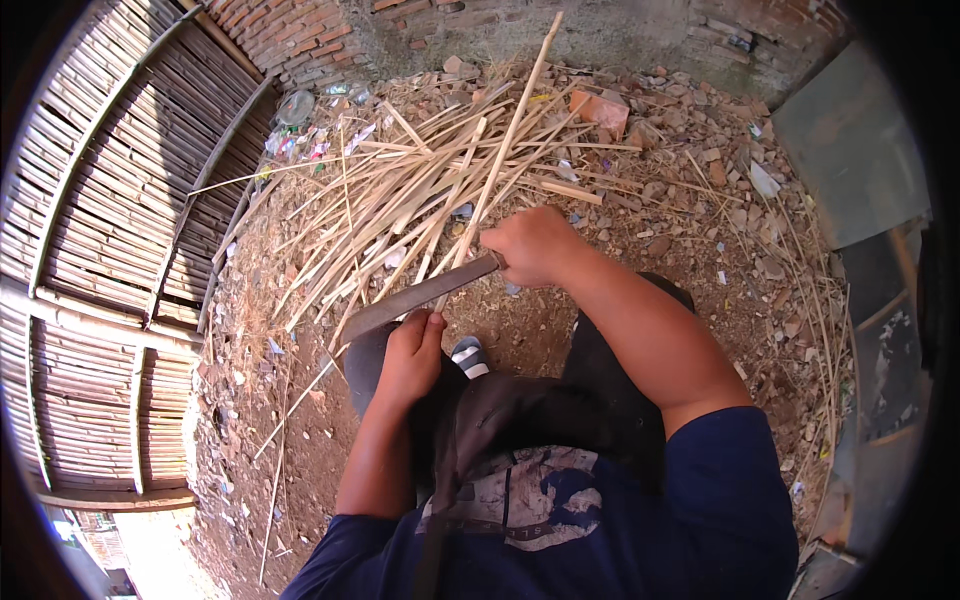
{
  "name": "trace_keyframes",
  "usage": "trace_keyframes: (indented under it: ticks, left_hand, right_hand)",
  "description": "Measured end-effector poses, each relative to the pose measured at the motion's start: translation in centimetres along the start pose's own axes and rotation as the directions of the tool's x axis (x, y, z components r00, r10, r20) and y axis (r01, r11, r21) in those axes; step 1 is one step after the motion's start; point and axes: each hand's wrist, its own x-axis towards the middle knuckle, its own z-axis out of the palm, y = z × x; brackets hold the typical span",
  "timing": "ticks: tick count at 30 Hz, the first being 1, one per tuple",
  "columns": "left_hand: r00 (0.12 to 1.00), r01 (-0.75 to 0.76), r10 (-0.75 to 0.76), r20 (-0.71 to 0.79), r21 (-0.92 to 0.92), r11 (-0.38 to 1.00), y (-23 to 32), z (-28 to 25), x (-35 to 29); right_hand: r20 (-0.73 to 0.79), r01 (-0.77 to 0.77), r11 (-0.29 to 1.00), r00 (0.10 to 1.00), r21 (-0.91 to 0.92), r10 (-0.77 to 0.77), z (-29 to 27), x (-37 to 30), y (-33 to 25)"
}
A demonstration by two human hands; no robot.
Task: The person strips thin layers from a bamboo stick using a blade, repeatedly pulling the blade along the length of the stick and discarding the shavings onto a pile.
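Observation:
My right hand (537, 246) is closed round the handle of a machete (415, 298). Its broad, dull blade slants down to the left and lies across a long bamboo strip (515, 125). Just below the blade, my left hand (411, 358) is closed on the near end of that strip, thumb uppermost. From there the strip runs up and away over a loose pile of split bamboo strips (400, 215). Both hands are above my knees, and the blade partly hides the strip where they cross.
A woven bamboo wall (120, 200) stands on the left, a brick wall (300, 40) at the far side. Rubble covers the ground, with an orange brick (600, 112) beyond the pile. Grey panels (850, 150) lean at the right. My sandalled foot (470, 355) shows between my knees.

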Motion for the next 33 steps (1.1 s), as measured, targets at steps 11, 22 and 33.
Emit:
trace_keyframes:
  ticks: [11, 22, 33]
  left_hand:
    - [0.996, -0.084, 0.084, -0.008, -0.007, 0.996, -2.2, -0.1, -0.9]
    - [0.999, 0.014, -0.015, -0.033, -0.041, 0.999, -0.7, -2.5, -2.9]
    - [0.997, -0.019, 0.026, -0.079, 0.084, 0.996, -0.7, -1.5, -3.7]
  right_hand:
    - [0.088, -0.043, 0.999, 0.995, 0.033, 0.040, -0.1, 0.1, -1.0]
    - [-0.047, 0.047, 0.999, 0.998, -0.017, -0.048, -0.6, -0.4, -1.2]
    - [0.093, -0.041, 0.995, 0.995, 0.090, 0.032, -0.7, -0.3, -1.5]
